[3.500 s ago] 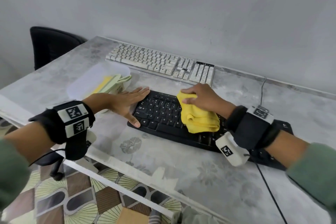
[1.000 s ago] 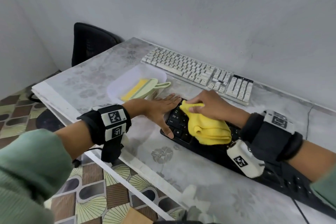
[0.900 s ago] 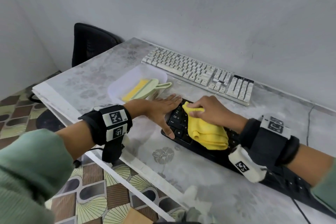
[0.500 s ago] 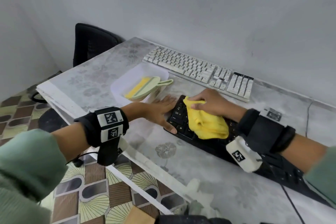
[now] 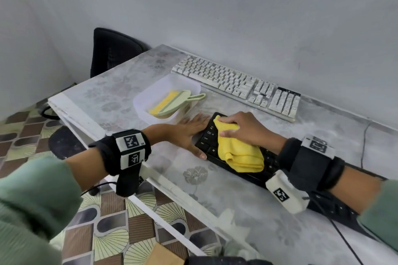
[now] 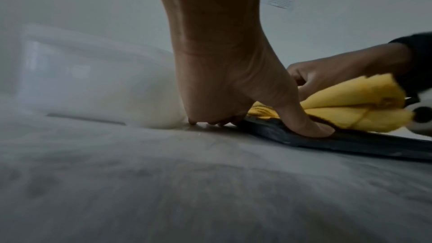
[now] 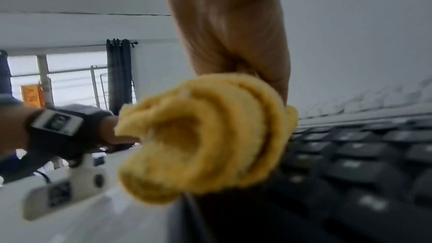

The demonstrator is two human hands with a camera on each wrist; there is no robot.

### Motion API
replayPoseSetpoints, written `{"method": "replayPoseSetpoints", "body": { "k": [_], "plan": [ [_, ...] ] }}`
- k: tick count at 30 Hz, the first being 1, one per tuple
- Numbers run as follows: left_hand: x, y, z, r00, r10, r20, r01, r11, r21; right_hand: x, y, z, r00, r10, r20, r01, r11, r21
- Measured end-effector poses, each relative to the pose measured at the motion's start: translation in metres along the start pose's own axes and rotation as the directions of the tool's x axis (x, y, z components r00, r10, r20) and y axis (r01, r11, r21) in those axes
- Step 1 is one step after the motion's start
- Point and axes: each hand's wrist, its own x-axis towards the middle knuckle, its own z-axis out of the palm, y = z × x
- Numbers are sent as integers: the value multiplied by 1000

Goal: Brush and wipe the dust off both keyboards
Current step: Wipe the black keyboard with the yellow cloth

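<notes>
Wiping the black keyboard (image 5: pixel 241 163), which lies along the near edge of the table (image 5: pixel 226 196). The right hand (image 5: pixel 247 129) bunches a yellow cloth (image 5: pixel 239 153) and presses it onto the keys at the board's left end. The left hand (image 5: pixel 189 133) lies flat, fingers straight, with its thumb on the board's left corner, apparently bracing it against the strokes. The brush (image 5: pixel 172 103) rests in a white tray (image 5: pixel 142 101), within reach. The white keyboard (image 5: pixel 234 84) waits by the wall.
</notes>
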Motion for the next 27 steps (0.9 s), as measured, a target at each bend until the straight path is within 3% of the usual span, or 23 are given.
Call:
{"method": "replayPoseSetpoints", "body": {
  "k": [5,11,14,18,23,27],
  "plan": [
    [2,-4,0,999,29,17,-28,999,-19,-7,-14,3,965,-117,235,104,992,66],
    [-1,-5,-2,998,50,30,-49,998,-35,7,-1,-6,999,-28,-17,28,1000,-8],
    [2,-6,-2,998,59,30,-58,998,-26,1,-3,3,996,-73,50,73,997,-9],
    [5,-8,-4,998,26,53,-27,999,25,-5,-15,2,960,-159,230,152,987,47],
    [1,-5,-11,997,-17,69,11,996,85,0,-9,-3,992,-121,49,120,993,8],
    [0,1,-18,995,-47,87,21,961,276,-9,-13,2,964,-176,199,177,984,12]
  ]
}}
